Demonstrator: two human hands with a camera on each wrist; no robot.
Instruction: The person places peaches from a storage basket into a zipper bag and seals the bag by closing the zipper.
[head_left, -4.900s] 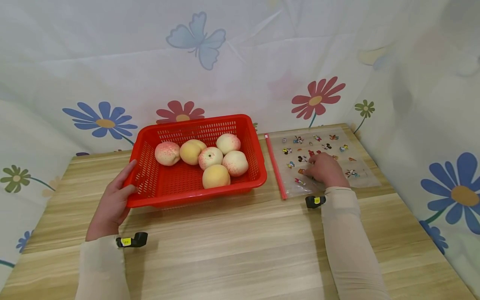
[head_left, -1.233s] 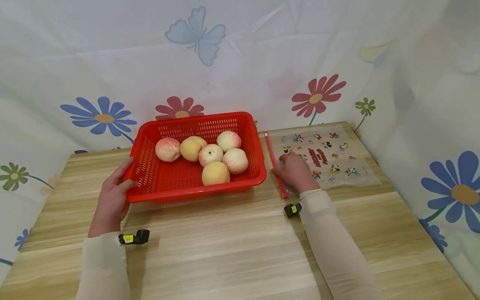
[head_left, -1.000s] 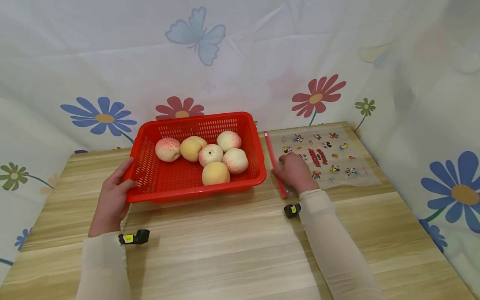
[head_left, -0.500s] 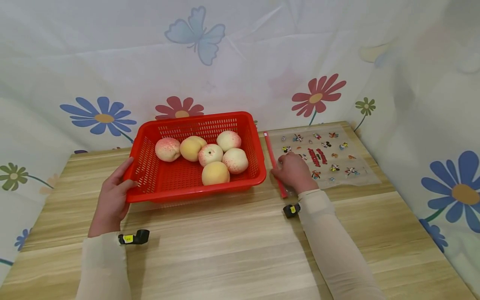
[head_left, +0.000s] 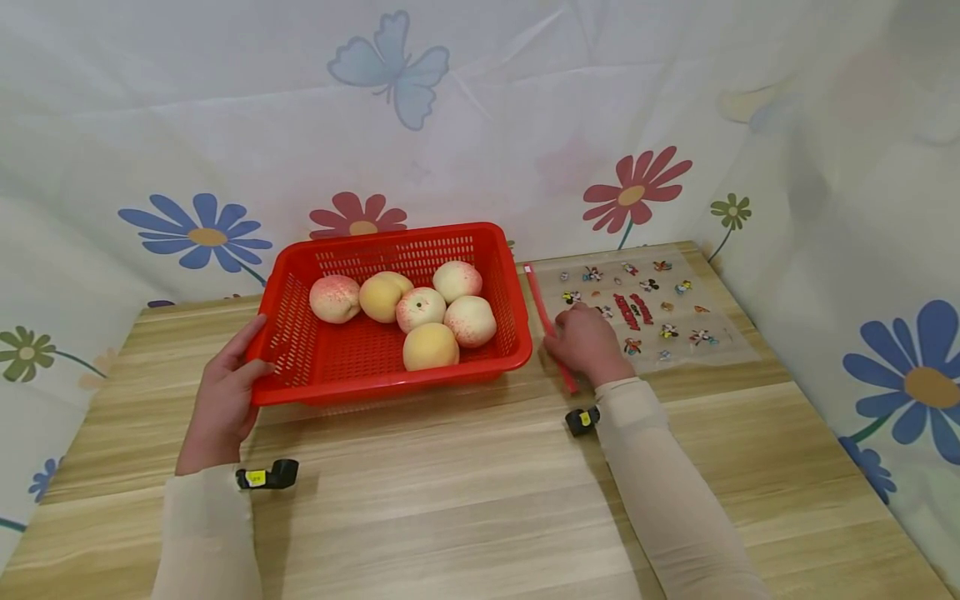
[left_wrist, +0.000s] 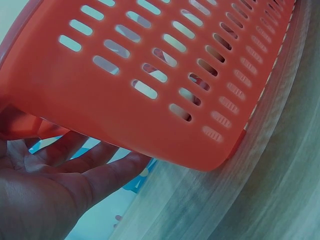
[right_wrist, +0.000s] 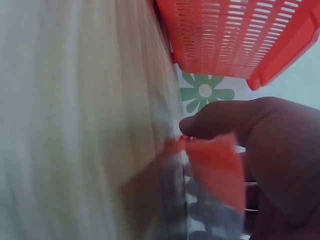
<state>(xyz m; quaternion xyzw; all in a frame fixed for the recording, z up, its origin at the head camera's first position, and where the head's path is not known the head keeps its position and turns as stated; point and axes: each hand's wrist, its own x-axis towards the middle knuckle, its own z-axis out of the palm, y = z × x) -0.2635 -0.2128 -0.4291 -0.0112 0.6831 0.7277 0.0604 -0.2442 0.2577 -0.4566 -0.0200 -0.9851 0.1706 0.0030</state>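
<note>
A red plastic basket point(head_left: 337, 392) sits on the table, holding several peaches point(head_left: 471, 322), some whitish with pink blush, some yellow. My left hand point(head_left: 221, 400) grips its left rim; in the left wrist view the fingers point(left_wrist: 117, 172) reach under the rim. To the basket's right lies a flat, clear zip bag point(head_left: 723, 333) printed with small cartoon figures and red lettering. My right hand point(head_left: 592, 342) pinches the bag's red zip edge point(head_left: 538, 296) near its middle. In the right wrist view, the thumb point(right_wrist: 220, 117) is at the red strip point(right_wrist: 215, 162), whose near end looks raised and blurred.
The wood-grain table point(head_left: 420, 500) runs back to a white cloth backdrop point(head_left: 495, 150) with printed flowers and a butterfly. The backdrop also hangs along both sides. Black wrist cameras point(head_left: 270, 475) are worn on both wrists.
My right hand has moved left from the bag's middle to its zip edge. Since half a second ago, the bag has shifted slightly left and its zip edge bends. My left hand stays on the basket.
</note>
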